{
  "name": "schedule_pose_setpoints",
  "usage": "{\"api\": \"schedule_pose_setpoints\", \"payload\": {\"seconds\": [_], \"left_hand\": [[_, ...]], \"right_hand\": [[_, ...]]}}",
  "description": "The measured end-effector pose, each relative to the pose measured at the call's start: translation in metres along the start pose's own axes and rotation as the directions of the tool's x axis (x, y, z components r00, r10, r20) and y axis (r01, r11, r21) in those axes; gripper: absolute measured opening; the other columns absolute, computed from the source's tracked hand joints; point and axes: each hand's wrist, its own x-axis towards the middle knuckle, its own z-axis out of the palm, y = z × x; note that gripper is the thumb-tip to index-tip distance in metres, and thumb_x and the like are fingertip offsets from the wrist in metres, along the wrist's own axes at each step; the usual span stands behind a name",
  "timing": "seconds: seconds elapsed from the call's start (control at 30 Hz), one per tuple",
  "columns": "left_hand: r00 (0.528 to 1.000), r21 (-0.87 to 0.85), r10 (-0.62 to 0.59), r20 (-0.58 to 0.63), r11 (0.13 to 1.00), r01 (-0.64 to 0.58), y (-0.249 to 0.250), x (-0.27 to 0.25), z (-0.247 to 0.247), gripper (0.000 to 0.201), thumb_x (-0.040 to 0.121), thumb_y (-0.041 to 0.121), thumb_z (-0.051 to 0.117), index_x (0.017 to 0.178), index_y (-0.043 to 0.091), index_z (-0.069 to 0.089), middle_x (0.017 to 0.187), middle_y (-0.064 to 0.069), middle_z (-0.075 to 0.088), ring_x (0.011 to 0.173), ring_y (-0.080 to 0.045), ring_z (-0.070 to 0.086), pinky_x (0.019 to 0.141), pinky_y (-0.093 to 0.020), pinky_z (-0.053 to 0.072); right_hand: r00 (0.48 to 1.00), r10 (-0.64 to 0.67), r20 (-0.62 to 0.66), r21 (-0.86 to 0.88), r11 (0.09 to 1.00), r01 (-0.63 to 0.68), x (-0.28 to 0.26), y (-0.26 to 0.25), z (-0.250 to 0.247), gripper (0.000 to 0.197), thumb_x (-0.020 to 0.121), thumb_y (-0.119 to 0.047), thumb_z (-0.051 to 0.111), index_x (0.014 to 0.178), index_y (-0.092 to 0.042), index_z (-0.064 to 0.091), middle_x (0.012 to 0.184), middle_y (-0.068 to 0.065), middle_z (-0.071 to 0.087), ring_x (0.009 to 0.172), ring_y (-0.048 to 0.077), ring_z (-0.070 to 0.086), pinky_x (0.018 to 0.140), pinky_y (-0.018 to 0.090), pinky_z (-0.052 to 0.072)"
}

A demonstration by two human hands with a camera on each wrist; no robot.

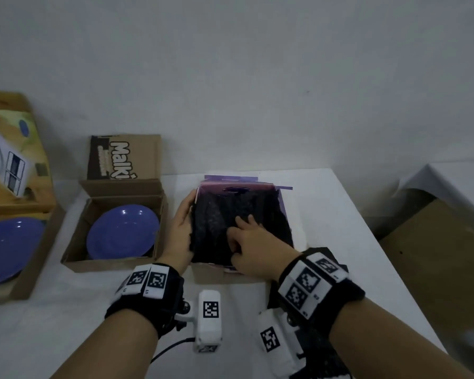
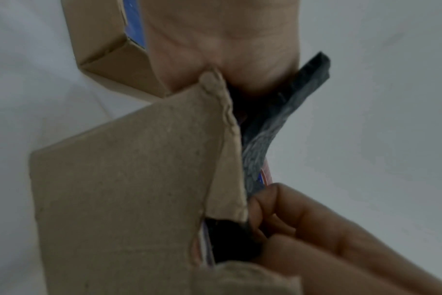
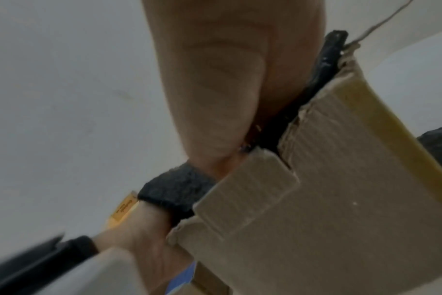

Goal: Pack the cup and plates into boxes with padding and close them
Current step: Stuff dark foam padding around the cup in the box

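A cardboard box with a purple-lined wall (image 1: 283,206) sits mid-table, filled to the top with black padding (image 1: 219,222). My left hand (image 1: 179,228) clasps the box's left side, fingers curled over the padding's edge (image 2: 260,143). My right hand (image 1: 253,242) lies on the padding, two fingers stretched onto it. Its other fingers (image 2: 290,215) curl at the near-left corner beside the box flap (image 2: 129,179) and pinch the padding. The right wrist view shows the box's outer wall (image 3: 341,199) and the padding (image 3: 326,65). No cup is visible.
Left of it, an open cardboard box (image 1: 74,253) holds a blue plate (image 1: 122,231). A larger box (image 1: 39,258) at the far left holds a bigger blue plate (image 1: 8,250). The table's right edge drops to brown cardboard (image 1: 435,255).
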Motion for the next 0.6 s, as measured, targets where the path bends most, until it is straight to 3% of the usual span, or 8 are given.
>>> {"api": "schedule_pose_setpoints", "payload": {"seconds": [0.07,0.1,0.13,0.23,0.3,0.37,0.47,0.6], "left_hand": [[1.000,-0.004,0.008,0.005,1.000,-0.008,0.000,0.001,-0.001,0.044,0.101,0.013,0.033,0.101,0.028,0.075,0.106,0.000,0.073,0.097,-0.011,0.068,0.079,-0.025,0.055],[0.999,-0.013,0.020,0.040,1.000,-0.019,0.000,0.001,0.000,0.059,0.101,0.008,0.026,0.085,0.029,0.079,0.092,0.005,0.075,0.085,-0.006,0.070,0.071,-0.021,0.056],[0.999,-0.024,0.024,0.046,0.999,-0.023,0.001,0.000,0.002,0.064,0.101,0.006,0.023,0.080,0.029,0.079,0.088,0.006,0.075,0.081,-0.005,0.070,0.072,-0.020,0.056],[0.997,0.110,0.071,-0.020,0.992,-0.068,0.000,-0.002,0.002,0.041,0.102,0.005,0.025,0.121,0.023,0.057,0.113,0.006,0.062,0.094,0.003,0.062,0.087,-0.015,0.051],[0.996,0.188,0.080,-0.036,0.980,-0.072,-0.002,0.001,0.000,0.037,0.103,0.010,0.030,0.132,0.025,0.048,0.118,0.015,0.054,0.098,0.014,0.052,0.077,-0.001,0.044],[0.993,0.286,0.117,-0.024,0.952,-0.105,-0.002,0.000,-0.001,0.037,0.104,0.013,0.031,0.134,0.027,0.047,0.116,0.022,0.052,0.100,0.015,0.048,0.073,0.003,0.039],[0.990,0.403,0.139,-0.005,0.906,-0.125,-0.003,0.002,-0.005,0.038,0.104,0.017,0.031,0.137,0.031,0.043,0.127,0.018,0.048,0.117,0.002,0.045,0.087,-0.002,0.033],[0.991,0.529,0.136,0.017,0.840,-0.125,-0.011,0.012,-0.012,0.050,0.096,0.009,0.048,0.142,0.025,0.039,0.137,0.009,0.048,0.126,-0.009,0.044,0.106,-0.027,0.037]], "right_hand": [[0.993,0.010,-0.119,0.123,0.992,0.005,0.000,-0.004,-0.009,0.013,0.088,-0.027,0.051,0.096,-0.018,0.049,0.147,0.011,0.032,0.145,0.030,0.009,0.118,0.050,0.009],[0.979,0.034,-0.200,0.143,0.990,-0.005,0.004,-0.004,-0.011,0.020,0.088,-0.033,0.051,0.104,-0.020,0.050,0.149,0.009,0.030,0.146,0.028,0.008,0.117,0.052,0.009],[0.967,0.067,-0.245,0.137,0.990,-0.034,0.008,-0.005,-0.012,0.032,0.088,-0.041,0.051,0.116,-0.025,0.047,0.154,0.007,0.022,0.146,0.029,0.004,0.116,0.055,0.009],[0.978,0.180,-0.101,0.070,0.982,-0.174,0.026,-0.006,-0.003,0.081,0.081,-0.065,0.053,0.146,-0.045,0.009,0.159,0.005,-0.014,0.144,0.035,-0.017,0.113,0.063,0.006],[0.971,0.238,-0.019,-0.039,0.970,-0.238,0.036,-0.007,0.010,0.099,0.075,-0.067,0.059,0.145,-0.049,-0.008,0.155,0.006,-0.028,0.141,0.039,-0.024,0.111,0.063,0.003],[0.961,0.269,-0.068,-0.134,0.952,-0.276,0.044,-0.007,0.021,0.101,0.077,-0.057,0.064,0.145,-0.048,-0.010,0.154,0.010,-0.028,0.140,0.042,-0.023,0.110,0.064,0.003],[0.945,0.297,-0.140,-0.185,0.929,-0.319,0.052,-0.012,0.030,0.097,0.079,-0.042,0.065,0.146,-0.045,-0.005,0.156,0.012,-0.021,0.141,0.043,-0.017,0.110,0.064,0.003],[0.957,0.289,-0.023,-0.085,0.953,-0.290,0.050,-0.012,0.016,0.108,0.072,-0.048,0.072,0.145,-0.045,-0.008,0.156,0.009,-0.020,0.142,0.038,-0.018,0.112,0.061,0.001]]}}
